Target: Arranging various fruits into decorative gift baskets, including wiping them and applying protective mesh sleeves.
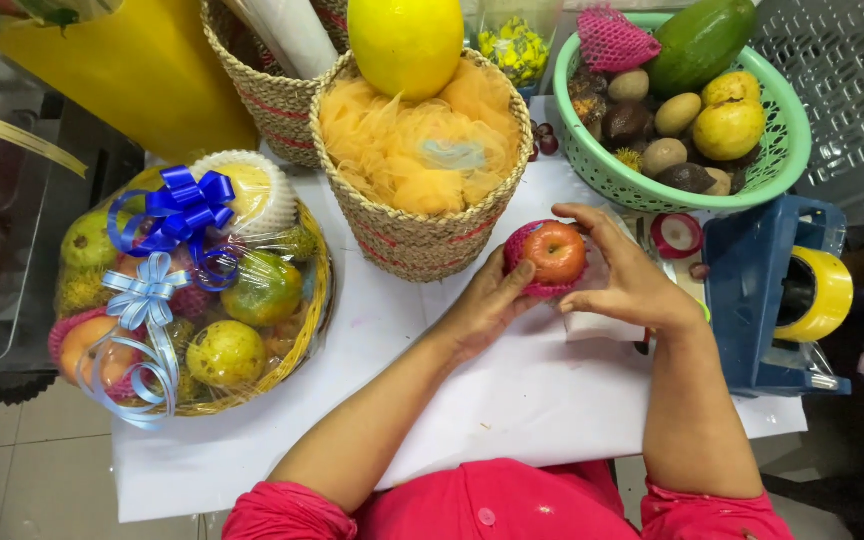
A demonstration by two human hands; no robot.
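From the head camera I look down at a table with a white sheet (pixel 512 400) on it. I see a red apple (pixel 555 251) right in the middle, sitting in a pink foam net (pixel 527 270). The apple is between my two hands, just above the sheet and right beside the woven basket (pixel 422 235) with orange fluff and a big yellow melon (pixel 405 42) on top.

My left hand (pixel 487 300) is under and beside the apple, fingers curled, thumb touching the net. My right hand (pixel 622 275) wraps around the other side, fingers bent over the top. Both hands are closed around the apple, holding it.

To the left is a wrapped fruit basket (pixel 192 290) with a blue bow (pixel 182 205). Up on the right is a green basket (pixel 792 140) full of fruit. A blue tape holder (pixel 752 290) with yellow tape (pixel 827 295) sits by my right hand.
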